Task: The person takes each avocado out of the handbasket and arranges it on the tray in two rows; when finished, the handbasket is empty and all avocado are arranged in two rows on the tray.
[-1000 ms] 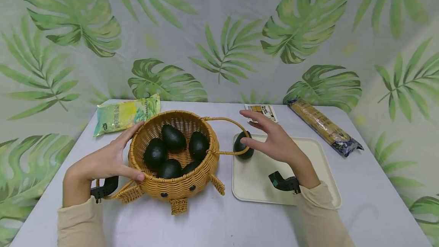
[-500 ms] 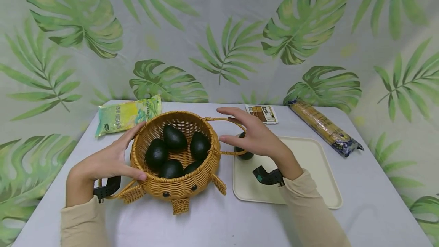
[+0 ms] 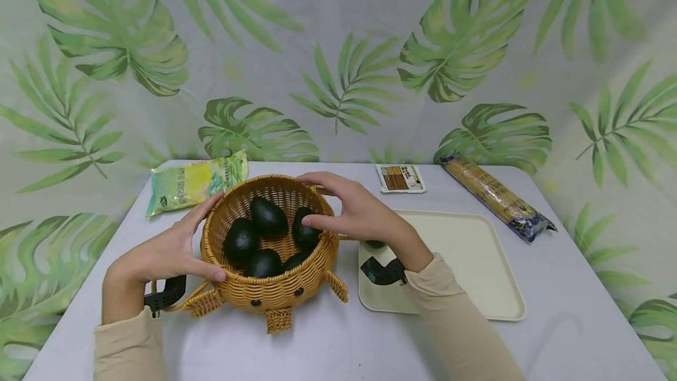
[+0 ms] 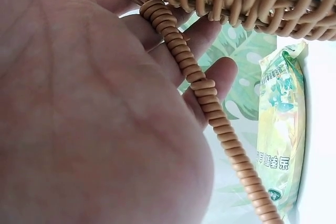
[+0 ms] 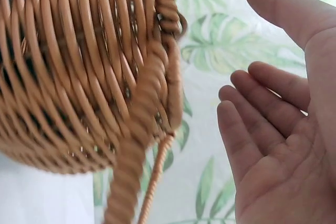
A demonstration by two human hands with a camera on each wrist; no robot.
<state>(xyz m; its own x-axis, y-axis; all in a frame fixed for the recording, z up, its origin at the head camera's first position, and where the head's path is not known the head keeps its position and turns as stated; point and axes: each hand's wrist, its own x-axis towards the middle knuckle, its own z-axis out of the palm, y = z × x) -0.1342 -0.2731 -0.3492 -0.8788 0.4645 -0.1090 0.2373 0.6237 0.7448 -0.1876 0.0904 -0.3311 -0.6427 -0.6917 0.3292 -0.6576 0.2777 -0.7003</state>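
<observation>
A wicker basket (image 3: 285, 284) with a little animal face on its front holds several dark avocados (image 3: 268, 216). My left hand (image 3: 164, 251) rests spread against its left side, thumb at the front rim and fingers along the outside. In the left wrist view, the coiled handle (image 4: 184, 59) crosses in front of those fingers. Above the basket's right rim hovers my right hand (image 3: 359, 207), thumb and fingers apart with nothing between them. In the right wrist view its palm faces the basket. One more avocado (image 3: 376, 244) on the cream tray (image 3: 449, 275) is mostly hidden by my right hand.
Behind the basket at the left lies a green and yellow packet (image 3: 195, 184). A small white and brown packet (image 3: 401, 179) is at the back edge. At the back right, a long clear-wrapped pack (image 3: 494, 197) lies slanted. A leaf-printed cloth (image 3: 344, 75) hangs behind the table.
My right hand has moved left from over the tray to the basket's right rim. It now covers most of the avocado on the tray. My left hand stays against the basket.
</observation>
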